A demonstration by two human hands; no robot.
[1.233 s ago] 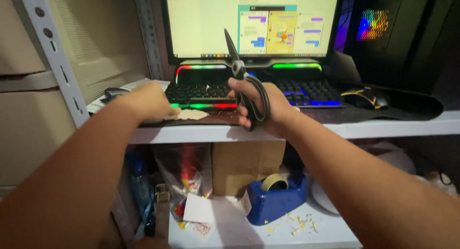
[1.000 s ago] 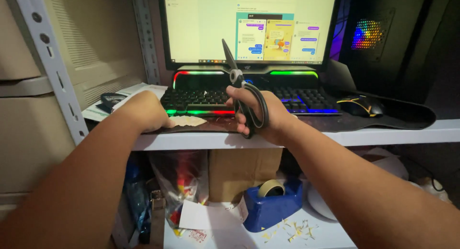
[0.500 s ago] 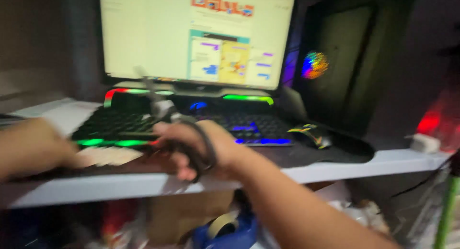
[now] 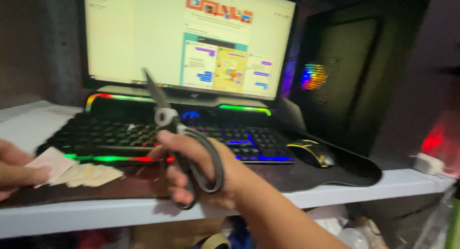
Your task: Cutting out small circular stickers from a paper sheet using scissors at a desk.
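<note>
Head view: the right hand (image 4: 201, 175) grips one pair of black-handled scissors with grey metal blades (image 4: 179, 134), blades shut and pointing up, above the front edge of the white worktop (image 4: 397, 179). At the left edge, the left hand (image 4: 17, 170) pinches one of a few pale paper slips (image 4: 79, 172). Behind stand one backlit black keyboard (image 4: 120, 136), one lit monitor (image 4: 143, 33) and one black mouse (image 4: 311, 153). Compared with a second ago, the view has swung right and the left hand sits nearly out of frame.

place: home computer desk on a white shelf (image 4: 335, 194) | evidence: lit monitor (image 4: 191, 38), rainbow-backlit keyboard (image 4: 163, 139), glowing mouse (image 4: 311, 153) on dark mat (image 4: 345, 175), black tower case (image 4: 350, 81) with coloured fan light | surroundings: dim, cluttered shelf below
</note>
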